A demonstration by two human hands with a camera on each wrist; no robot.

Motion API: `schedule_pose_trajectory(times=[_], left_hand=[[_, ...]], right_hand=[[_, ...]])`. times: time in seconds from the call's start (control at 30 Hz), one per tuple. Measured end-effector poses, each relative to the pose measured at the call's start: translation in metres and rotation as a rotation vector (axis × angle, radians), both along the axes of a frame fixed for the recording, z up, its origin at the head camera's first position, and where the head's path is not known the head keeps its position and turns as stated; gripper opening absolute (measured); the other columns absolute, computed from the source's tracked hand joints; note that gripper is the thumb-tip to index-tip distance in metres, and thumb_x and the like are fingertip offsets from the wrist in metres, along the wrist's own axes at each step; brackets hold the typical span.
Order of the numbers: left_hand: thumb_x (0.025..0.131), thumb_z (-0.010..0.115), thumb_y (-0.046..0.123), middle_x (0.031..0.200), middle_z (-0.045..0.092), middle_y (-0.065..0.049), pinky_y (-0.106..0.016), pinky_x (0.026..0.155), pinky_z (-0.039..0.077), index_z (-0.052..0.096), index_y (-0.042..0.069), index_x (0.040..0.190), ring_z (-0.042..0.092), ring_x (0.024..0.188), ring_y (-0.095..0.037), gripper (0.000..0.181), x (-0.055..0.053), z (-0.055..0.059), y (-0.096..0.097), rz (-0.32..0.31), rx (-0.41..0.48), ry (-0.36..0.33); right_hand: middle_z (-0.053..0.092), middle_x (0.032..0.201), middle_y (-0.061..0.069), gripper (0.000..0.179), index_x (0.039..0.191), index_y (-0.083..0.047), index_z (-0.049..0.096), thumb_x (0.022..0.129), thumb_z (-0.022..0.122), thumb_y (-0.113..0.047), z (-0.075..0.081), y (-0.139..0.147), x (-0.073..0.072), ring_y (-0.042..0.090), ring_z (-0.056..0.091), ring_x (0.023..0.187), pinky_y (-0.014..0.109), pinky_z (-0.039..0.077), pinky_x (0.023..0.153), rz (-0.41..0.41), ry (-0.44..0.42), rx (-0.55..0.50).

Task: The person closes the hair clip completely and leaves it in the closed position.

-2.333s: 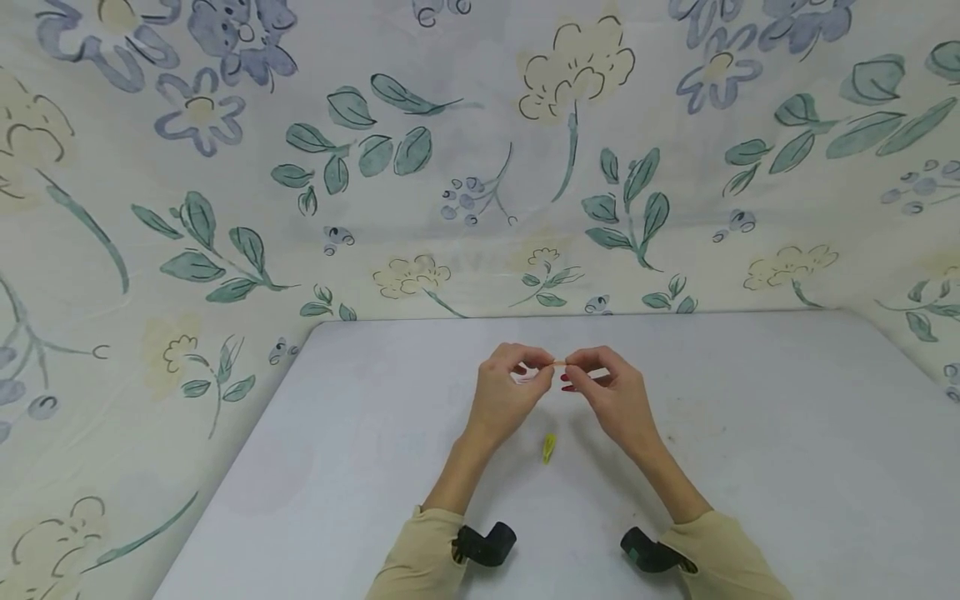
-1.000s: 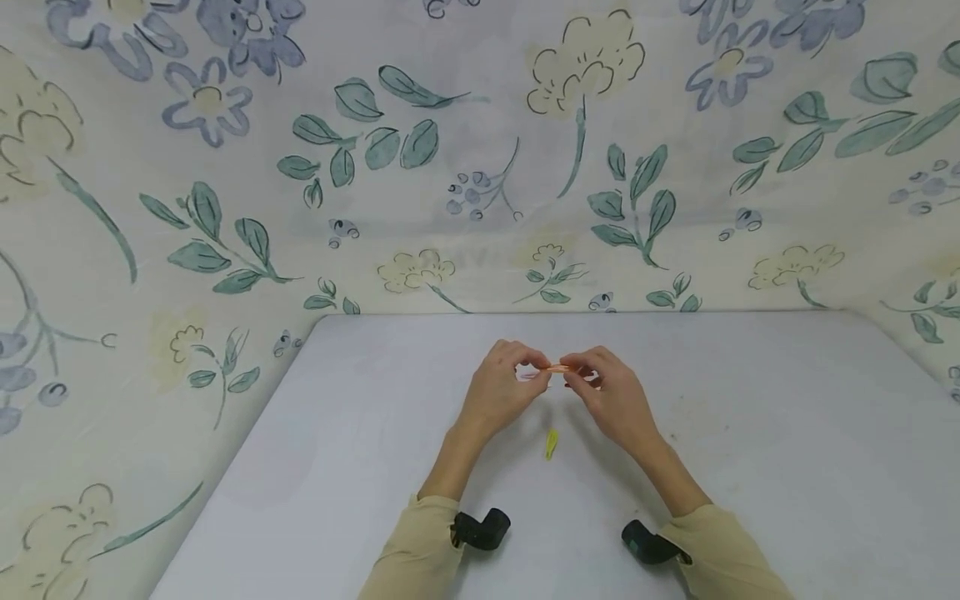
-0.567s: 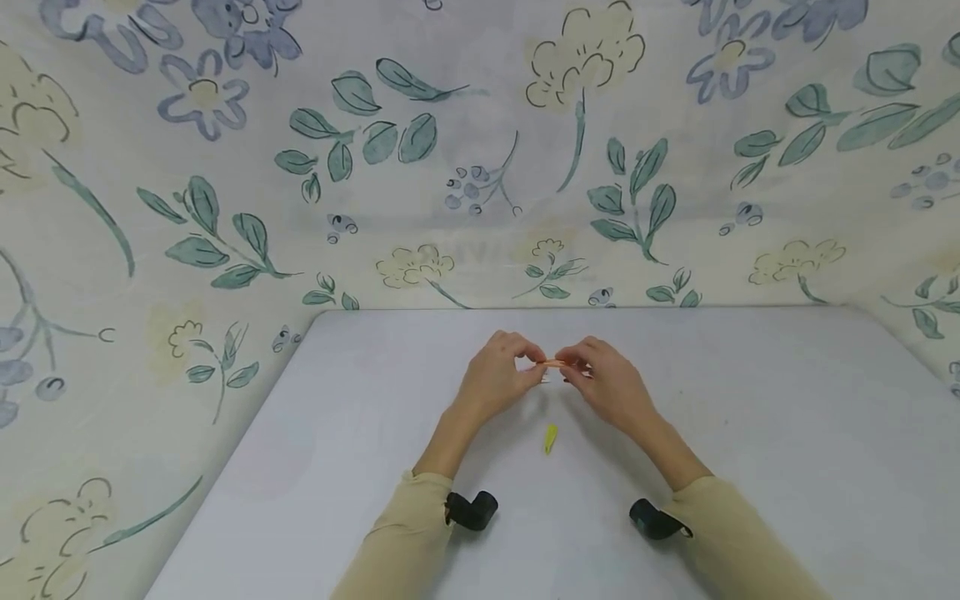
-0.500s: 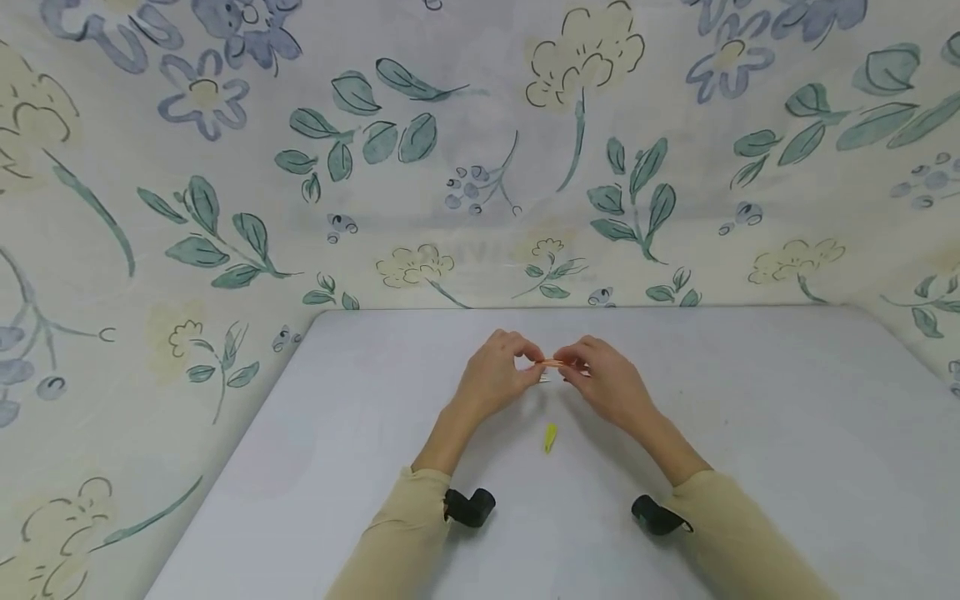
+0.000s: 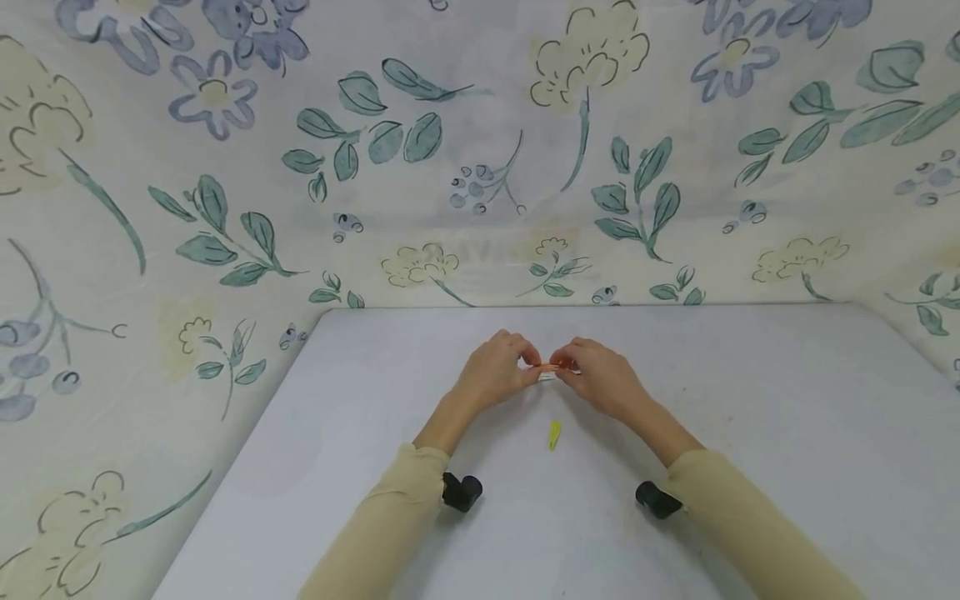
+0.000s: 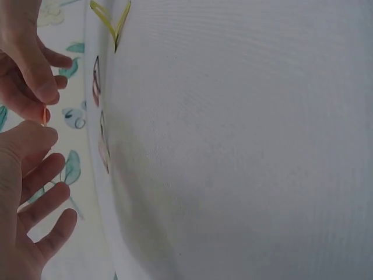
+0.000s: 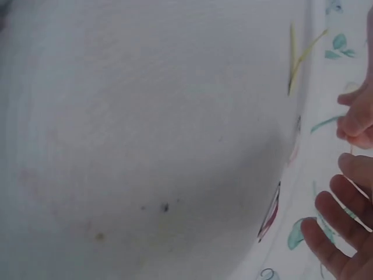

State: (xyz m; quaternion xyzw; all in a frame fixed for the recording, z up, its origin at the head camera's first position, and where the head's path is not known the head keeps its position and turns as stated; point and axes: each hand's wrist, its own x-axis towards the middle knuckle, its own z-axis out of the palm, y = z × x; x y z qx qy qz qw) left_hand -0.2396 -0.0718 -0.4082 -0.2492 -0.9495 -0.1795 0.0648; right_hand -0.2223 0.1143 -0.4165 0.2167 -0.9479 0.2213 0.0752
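In the head view, the left hand (image 5: pixel 495 369) and right hand (image 5: pixel 603 379) meet over the far middle of the table. Between their fingertips they pinch a small, slim orange hair clip (image 5: pixel 551 367), one end each. The left wrist view shows only a thin orange sliver of this clip (image 6: pixel 45 115); the fingertips hide the rest. The other fingers of both hands are spread in the wrist views. Nearer the body lies a yellow snap hair clip (image 5: pixel 555 435), its two parts sprung apart in the left wrist view.
Two more slim clips, one dark and pinkish (image 6: pixel 97 81), the other beside it (image 6: pixel 104 143), lie on the white table (image 5: pixel 375 400) beyond the yellow one. A floral cloth (image 5: pixel 480 208) hangs behind the table. Black wrist cameras (image 5: pixel 462 492) sit at both sleeves.
Both forearms have reached a little farther forward, and the hands are slightly closer together. More of the orange clip shows between the fingertips than at first. The yellow clip stays lying on the table.
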Motion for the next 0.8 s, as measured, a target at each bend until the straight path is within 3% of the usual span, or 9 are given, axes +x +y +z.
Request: schedule_pose_trajectory(times=[0.33,0.63,0.8], left_hand=[[0.085,0.075,0.02,0.089,0.068,0.003,-0.032,0.075,0.049,0.075,0.014,0.092,0.055,0.086,-0.016,0.01,-0.002,-0.005,-0.003,-0.003,-0.068,-0.104],[0.085,0.075,0.02,0.083,0.065,0.004,-0.036,0.078,0.048,0.075,0.016,0.087,0.054,0.084,-0.016,0.005,0.0,-0.012,-0.003,0.005,-0.13,-0.103],[0.085,0.075,0.02,0.082,0.063,0.004,-0.035,0.077,0.048,0.073,0.016,0.085,0.054,0.083,-0.016,0.005,0.001,-0.012,-0.001,0.01,-0.154,-0.121]], right_hand=[[0.069,0.094,0.002,0.015,0.103,-0.009,0.074,0.089,0.073,-0.015,-0.006,-0.007,-0.006,0.018,0.063,0.087,0.035,0.055,0.078,0.037,-0.077,0.117],[0.067,0.089,0.001,0.009,0.098,-0.009,0.073,0.09,0.071,-0.015,-0.008,-0.015,-0.006,0.016,0.06,0.081,0.034,0.053,0.077,0.06,-0.114,0.198],[0.068,0.088,0.002,0.007,0.095,-0.009,0.073,0.09,0.071,-0.013,-0.006,-0.017,-0.004,0.018,0.061,0.079,0.034,0.053,0.072,0.072,-0.084,0.238]])
